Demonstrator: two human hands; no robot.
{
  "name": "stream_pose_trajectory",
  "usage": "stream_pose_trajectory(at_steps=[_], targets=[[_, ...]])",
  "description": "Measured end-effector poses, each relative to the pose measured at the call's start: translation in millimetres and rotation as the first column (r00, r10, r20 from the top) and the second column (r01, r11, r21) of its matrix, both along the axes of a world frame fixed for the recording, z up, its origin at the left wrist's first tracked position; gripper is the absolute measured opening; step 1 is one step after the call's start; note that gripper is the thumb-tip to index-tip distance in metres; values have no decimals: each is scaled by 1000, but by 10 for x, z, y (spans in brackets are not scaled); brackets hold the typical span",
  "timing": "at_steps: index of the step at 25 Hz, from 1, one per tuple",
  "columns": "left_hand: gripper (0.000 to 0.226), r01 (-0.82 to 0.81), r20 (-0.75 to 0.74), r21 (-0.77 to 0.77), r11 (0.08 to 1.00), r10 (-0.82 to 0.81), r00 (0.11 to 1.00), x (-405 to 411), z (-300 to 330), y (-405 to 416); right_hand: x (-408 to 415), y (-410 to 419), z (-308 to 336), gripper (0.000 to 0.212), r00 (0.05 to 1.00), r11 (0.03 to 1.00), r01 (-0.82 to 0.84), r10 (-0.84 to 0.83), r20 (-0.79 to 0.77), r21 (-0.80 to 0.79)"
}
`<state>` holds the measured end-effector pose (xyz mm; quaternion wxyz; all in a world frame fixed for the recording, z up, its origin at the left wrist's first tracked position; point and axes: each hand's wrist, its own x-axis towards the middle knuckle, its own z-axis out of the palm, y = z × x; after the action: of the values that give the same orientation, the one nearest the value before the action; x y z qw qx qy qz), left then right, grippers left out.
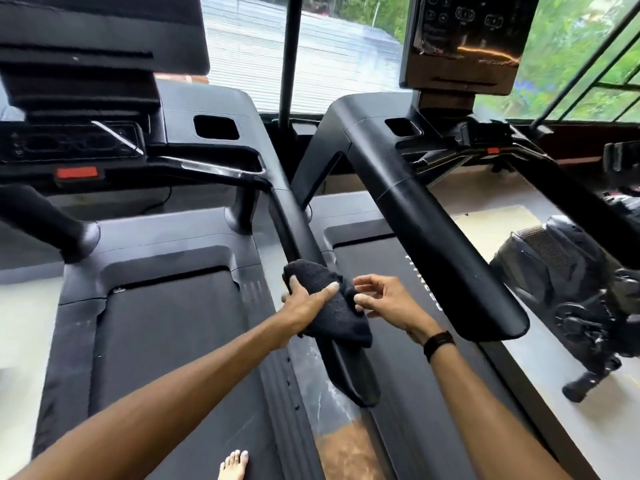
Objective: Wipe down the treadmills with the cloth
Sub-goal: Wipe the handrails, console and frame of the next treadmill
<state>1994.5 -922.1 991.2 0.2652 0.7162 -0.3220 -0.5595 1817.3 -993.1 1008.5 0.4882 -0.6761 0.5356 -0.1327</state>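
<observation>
Two black treadmills stand side by side: the left treadmill [166,323] under me and the right treadmill [415,209] beside it. A dark cloth [341,315] is draped over the left treadmill's right handrail [298,233]. My left hand [304,303] presses on the cloth, thumb and fingers wrapped over it. My right hand [384,296] hovers just right of the cloth, fingers curled and apart, its thumb and fingertips close to the cloth's edge. A black band [438,342] circles my right wrist.
Consoles [460,39] rise at the front of each treadmill before large windows. An exercise bike [581,296] stands on the pale floor at right. A narrow gap of floor [343,441] runs between the two decks. My bare foot [233,465] rests on the left belt.
</observation>
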Motion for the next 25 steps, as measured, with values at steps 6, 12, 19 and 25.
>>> stream_pose_trajectory(at_steps=[6, 12, 19, 25], targets=[[110, -357, 335, -151, 922, 388, 859, -698, -170, -237, -266, -78, -270, 43, 998, 998, -57, 57, -16, -38], [60, -377, 415, -260, 889, 455, 788, -869, -229, 106, -213, 255, -407, 52, 996, 998, -55, 58, 72, -44], [69, -563, -18, -119, 818, 566, 824, -1202, -499, 834, -320, 522, -216, 27, 978, 975, -208, 206, -24, -80], [73, -739, -368, -293, 607, 642, 673, -1529, -902, 951, -317, 661, 204, 23, 913, 883, -409, 399, 88, 230]])
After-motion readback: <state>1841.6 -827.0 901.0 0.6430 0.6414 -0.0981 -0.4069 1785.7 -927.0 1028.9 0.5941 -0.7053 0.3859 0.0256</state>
